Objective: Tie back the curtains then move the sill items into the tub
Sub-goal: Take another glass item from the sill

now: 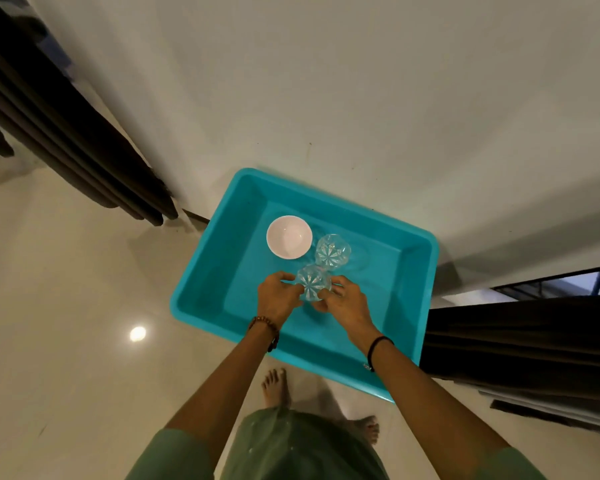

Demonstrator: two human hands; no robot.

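A turquoise plastic tub (222, 271) stands on the floor against the wall. Inside it sit a white bowl (289, 241) and a clear cut glass (332, 251) side by side. A second clear cut glass (313, 287) is just in front of them, low inside the tub. My left hand (278, 299) grips its left side and my right hand (343, 303) grips its right side. I cannot tell whether this glass touches the tub floor.
Dark brown curtains hang at the upper left (66, 133) and at the right (520, 341). A strip of window (575, 282) shows above the right curtain. The pale tiled floor (66, 341) reflects a ceiling lamp. My bare feet (274, 386) stand just before the tub.
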